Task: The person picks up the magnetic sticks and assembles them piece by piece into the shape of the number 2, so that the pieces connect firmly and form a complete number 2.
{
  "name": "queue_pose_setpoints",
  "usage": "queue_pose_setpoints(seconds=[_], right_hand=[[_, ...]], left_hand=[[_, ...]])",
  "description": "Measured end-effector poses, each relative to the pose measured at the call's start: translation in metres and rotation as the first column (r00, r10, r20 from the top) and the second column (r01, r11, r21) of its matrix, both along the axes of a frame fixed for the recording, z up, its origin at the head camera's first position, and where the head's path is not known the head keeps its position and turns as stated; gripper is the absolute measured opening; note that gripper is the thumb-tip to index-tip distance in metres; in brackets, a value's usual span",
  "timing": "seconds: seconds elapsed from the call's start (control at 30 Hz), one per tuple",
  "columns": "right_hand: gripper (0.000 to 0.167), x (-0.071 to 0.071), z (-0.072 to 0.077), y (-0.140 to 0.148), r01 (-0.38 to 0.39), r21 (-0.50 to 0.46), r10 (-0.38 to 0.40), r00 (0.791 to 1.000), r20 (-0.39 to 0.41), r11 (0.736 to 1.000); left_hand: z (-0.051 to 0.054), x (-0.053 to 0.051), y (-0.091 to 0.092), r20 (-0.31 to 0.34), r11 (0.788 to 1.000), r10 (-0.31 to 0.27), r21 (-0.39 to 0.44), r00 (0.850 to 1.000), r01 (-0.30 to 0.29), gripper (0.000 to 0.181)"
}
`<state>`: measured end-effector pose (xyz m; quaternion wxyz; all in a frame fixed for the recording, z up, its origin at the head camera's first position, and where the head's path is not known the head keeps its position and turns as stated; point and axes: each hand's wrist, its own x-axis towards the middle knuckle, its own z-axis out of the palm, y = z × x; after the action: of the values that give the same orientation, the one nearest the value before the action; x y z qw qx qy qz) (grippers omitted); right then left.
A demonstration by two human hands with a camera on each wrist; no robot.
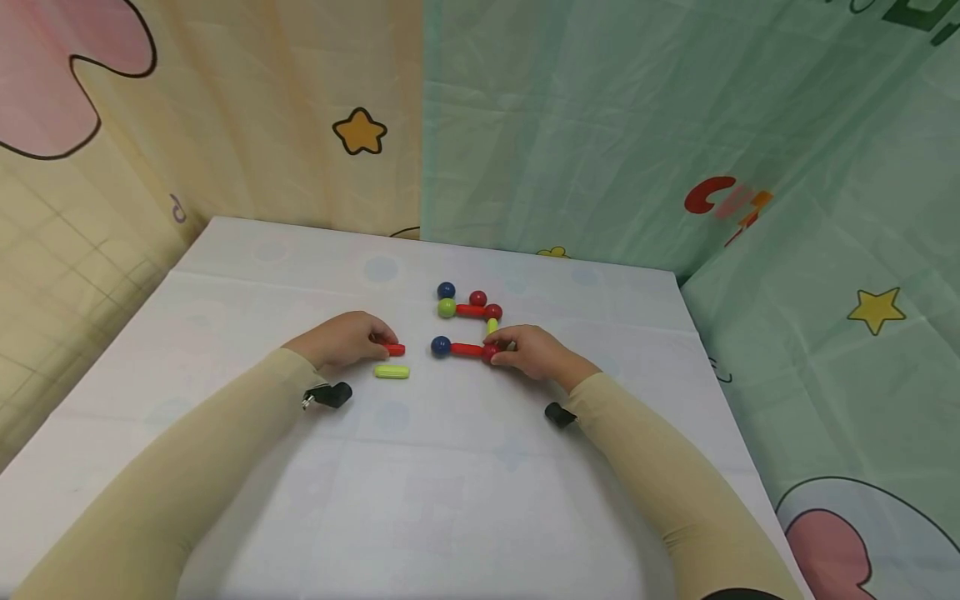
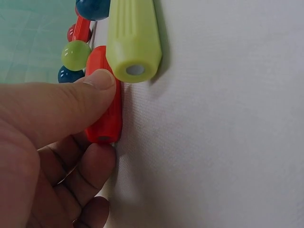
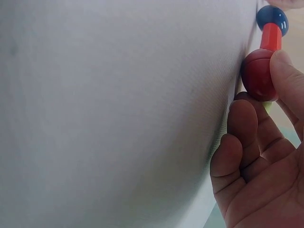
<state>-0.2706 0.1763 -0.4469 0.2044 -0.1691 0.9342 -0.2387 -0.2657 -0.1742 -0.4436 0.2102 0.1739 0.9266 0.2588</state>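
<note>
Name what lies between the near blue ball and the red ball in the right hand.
A red rod; the head and right wrist views show it.

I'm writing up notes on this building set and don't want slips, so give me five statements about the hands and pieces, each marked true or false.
1. The left hand grips a red rod. True.
2. The right hand is clear of every ball. False: it holds a red ball.
3. A yellow-green rod lies loose on the table. True.
4. All the balls are red. False: a green ball and blue balls show too.
5. The left hand is nearer that loose rod than the right. True.
</note>
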Motion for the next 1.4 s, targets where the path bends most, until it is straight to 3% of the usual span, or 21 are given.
queue_pose_setpoints(seconds=[0.3,0.7,0.87,1.27,1.4], right_hand=[[0.041,0.0,-0.002,0.001,-0.005,-0.001,0.005,1.0,-0.002,1.0],[0.04,0.0,-0.002,0.0,-0.006,-0.002,0.006,1.0,0.0,1.0],[0.039,-0.001,-0.002,0.0,0.0,-0.002,0.0,1.0,0.004,1.0],[0.04,-0.002,-0.004,0.001,-0.004,-0.004,0.004,1.0,-0.004,1.0],[0.04,-0.001,-0.004,0.001,-0.008,-0.005,0.008,1.0,-0.005,1.0]], left_hand=[[-0.002,0.0,0.0,0.003,1.0,0.017,-0.012,1.0,-0.017,0.028],[0.002,0.007,0.01,0.018,0.992,0.116,0.054,0.993,-0.117,0.029],[0.003,0.01,0.017,-0.02,0.993,0.097,0.07,0.995,-0.096,0.03],[0.011,0.025,0.037,0.003,0.992,0.057,0.112,0.998,-0.057,0.041],[0.01,0.028,0.045,0.031,0.991,0.072,0.111,0.997,-0.075,0.039]])
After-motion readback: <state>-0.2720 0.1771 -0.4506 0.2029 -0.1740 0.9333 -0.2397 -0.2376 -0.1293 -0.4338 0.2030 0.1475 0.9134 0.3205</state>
